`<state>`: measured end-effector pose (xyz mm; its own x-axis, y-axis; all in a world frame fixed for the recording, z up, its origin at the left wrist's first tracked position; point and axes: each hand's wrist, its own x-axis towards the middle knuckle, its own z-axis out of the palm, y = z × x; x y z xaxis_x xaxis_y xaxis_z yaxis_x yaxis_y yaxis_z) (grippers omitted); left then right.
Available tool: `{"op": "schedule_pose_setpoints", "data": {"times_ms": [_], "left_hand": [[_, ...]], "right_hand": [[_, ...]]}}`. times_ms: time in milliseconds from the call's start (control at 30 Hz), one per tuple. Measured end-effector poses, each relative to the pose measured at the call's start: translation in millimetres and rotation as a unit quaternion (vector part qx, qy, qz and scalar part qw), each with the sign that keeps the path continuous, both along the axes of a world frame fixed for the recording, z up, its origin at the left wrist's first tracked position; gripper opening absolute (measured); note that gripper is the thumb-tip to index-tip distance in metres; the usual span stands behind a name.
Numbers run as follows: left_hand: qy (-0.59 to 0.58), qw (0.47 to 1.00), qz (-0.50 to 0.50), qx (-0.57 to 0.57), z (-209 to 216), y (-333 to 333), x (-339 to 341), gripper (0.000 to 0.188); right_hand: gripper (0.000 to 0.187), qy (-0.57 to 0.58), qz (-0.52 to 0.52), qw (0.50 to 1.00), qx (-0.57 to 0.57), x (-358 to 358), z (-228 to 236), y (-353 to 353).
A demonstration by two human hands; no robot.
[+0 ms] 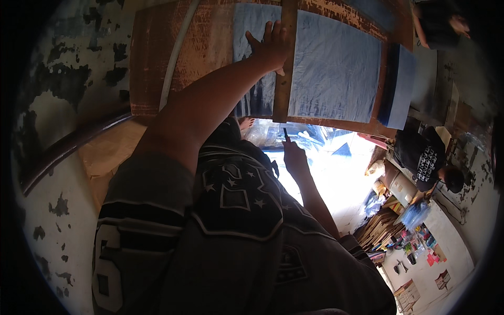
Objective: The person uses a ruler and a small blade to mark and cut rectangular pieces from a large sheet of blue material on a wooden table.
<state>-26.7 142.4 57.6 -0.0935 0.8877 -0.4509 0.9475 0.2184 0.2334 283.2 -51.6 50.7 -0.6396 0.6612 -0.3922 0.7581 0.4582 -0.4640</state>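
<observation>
One cutter [285,135], perhaps, in right hand [294,154]

The left hand [270,48] is resting on 1 brown strip [283,97] across a bluish sheet [336,68] on the worktop [152,52]; the right hand [295,156] is holding a slim tool [286,135] nearby.

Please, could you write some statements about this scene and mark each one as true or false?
1. The left grip is spread flat, touching the brown bar. True.
2. The right grip is empty. False: it holds a slim dark tool.
3. The bar lies across the bluish sheet. True.
4. The sheet is bright red. False: it looks bluish.
5. Another person is visible toward the right. True.
</observation>
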Motion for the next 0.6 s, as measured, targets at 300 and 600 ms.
{"op": "schedule_pose_setpoints", "data": {"times_ms": [300,600], "left_hand": [[-0.015,0.999,0.000,-0.047,8,1,-5,0.142],[-0.009,0.997,-0.014,-0.070,7,5,-4,0.150]], "right_hand": [[0.031,-0.008,-0.317,0.947,-0.058,-13,65,36],[0.039,0.108,-0.448,0.888,0.011,60,-30,-5]]}}
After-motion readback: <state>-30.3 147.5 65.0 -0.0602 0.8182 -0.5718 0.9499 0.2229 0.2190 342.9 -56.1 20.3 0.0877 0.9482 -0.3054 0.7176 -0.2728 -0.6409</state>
